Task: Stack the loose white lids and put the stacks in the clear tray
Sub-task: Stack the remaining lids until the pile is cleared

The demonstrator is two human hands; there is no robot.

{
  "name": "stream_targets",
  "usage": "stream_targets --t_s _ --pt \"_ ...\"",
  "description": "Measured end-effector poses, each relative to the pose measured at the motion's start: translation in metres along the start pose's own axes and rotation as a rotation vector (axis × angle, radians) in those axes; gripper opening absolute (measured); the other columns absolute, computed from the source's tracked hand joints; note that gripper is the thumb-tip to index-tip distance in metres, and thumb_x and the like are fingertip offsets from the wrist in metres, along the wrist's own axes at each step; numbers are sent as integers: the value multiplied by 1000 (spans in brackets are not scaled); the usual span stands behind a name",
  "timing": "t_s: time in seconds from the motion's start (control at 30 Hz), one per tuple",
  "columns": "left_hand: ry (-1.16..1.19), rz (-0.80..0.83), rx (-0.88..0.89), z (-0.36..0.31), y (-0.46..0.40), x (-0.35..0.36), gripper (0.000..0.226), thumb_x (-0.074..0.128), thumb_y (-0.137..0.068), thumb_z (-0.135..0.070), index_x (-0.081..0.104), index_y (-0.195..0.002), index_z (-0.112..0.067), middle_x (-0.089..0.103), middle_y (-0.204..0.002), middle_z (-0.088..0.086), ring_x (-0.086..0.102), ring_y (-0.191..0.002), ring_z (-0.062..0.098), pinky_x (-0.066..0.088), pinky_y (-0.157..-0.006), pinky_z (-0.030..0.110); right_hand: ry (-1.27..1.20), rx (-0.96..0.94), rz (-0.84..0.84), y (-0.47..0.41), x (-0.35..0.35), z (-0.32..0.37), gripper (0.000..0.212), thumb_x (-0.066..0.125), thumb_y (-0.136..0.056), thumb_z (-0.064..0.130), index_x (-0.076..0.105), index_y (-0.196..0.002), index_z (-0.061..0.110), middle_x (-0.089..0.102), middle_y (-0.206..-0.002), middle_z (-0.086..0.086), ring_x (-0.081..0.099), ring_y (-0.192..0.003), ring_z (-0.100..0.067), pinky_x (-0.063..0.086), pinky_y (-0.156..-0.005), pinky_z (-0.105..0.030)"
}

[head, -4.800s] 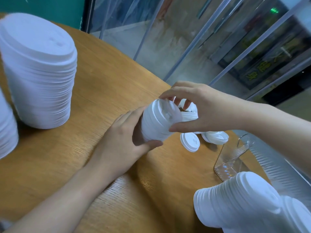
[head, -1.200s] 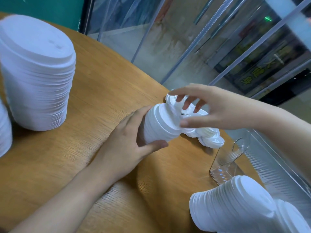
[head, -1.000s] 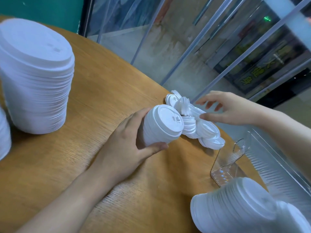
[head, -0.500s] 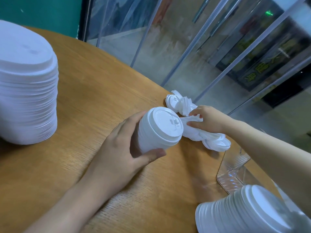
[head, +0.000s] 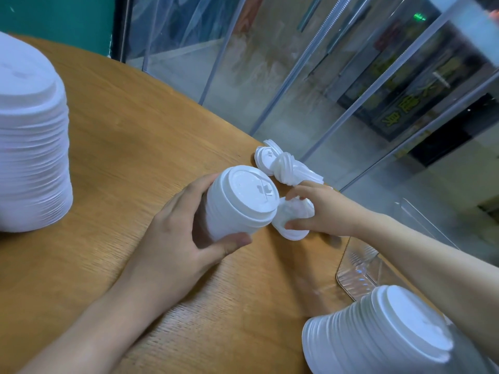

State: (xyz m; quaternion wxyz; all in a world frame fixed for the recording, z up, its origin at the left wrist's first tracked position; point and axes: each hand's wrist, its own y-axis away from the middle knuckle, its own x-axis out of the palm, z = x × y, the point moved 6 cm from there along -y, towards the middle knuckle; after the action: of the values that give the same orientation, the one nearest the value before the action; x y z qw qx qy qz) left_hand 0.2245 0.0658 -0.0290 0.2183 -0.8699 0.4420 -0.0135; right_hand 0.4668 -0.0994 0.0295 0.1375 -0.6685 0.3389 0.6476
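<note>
My left hand (head: 175,238) grips a short stack of white lids (head: 240,203), tilted with its top facing up and right. Just to its right, my right hand (head: 321,211) pinches a few loose white lids (head: 293,217) against the wooden table. More loose lids (head: 283,167) lie in a jumble behind, near the table's far edge. The clear tray (head: 359,273) sits at the right. A leaning stack of lids (head: 378,333) at the lower right hides the tray's near part.
A tall stack of white lids (head: 29,147) stands at the left on the round wooden table (head: 135,147). Glass panels and metal frames rise just beyond the table's far edge. Bare wood lies between the tall stack and my hands.
My right hand has dropped from above the stack to the loose lids and closed on a few, pulling them toward the held stack. My left hand keeps holding its stack.
</note>
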Motion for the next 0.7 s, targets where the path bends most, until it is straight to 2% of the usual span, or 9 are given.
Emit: stream_targets --t_s 0.07,0.23,0.37,0.43,0.53,0.7 --pt "-6 -2 5 -1 0 0 84 71 -65 -76 49 -140 -44 57 -127 -33 52 -117 -10 35 -90 2 10 10 11 -1 2 4 62 59 -66 80 58 -117 45 54 -115 24 54 -109 -8 49 -96 -38" --pt "-14 -1 0 -1 0 -1 85 70 -65 -78 48 -140 -46 57 -127 -33 52 -116 -11 35 -89 1 27 0 46 -4 -2 13 55 78 -77 61 60 -124 39 57 -118 16 54 -107 -11 50 -96 -38" --pt "-6 1 -2 -1 -1 -1 83 70 -64 -78 48 -138 -48 58 -127 -32 52 -116 -10 35 -88 2 -38 -13 59 0 -10 17 55 76 -72 63 63 -120 40 60 -117 16 56 -108 -10 52 -96 -40" --pt "-7 3 -4 -1 -1 -2 83 70 -64 -77 49 -138 -47 59 -127 -31 52 -116 -10 34 -89 2 -129 -38 -5 6 -24 18 63 75 -70 68 64 -124 40 61 -119 20 57 -110 -4 51 -98 -38" --pt "-2 10 -10 0 0 -1 84 71 -65 -76 49 -140 -45 59 -130 -28 53 -119 -7 35 -92 4 -283 -94 -145 23 -56 29 66 76 -75 64 64 -131 31 63 -121 21 58 -113 3 49 -100 -30" --pt "-6 20 -12 2 0 0 86 71 -66 -77 47 -142 -45 58 -133 -27 54 -122 -2 38 -95 10 -544 -307 -343 63 -108 76 60 76 -84 51 62 -134 21 67 -125 10 60 -123 -16 51 -99 -28"
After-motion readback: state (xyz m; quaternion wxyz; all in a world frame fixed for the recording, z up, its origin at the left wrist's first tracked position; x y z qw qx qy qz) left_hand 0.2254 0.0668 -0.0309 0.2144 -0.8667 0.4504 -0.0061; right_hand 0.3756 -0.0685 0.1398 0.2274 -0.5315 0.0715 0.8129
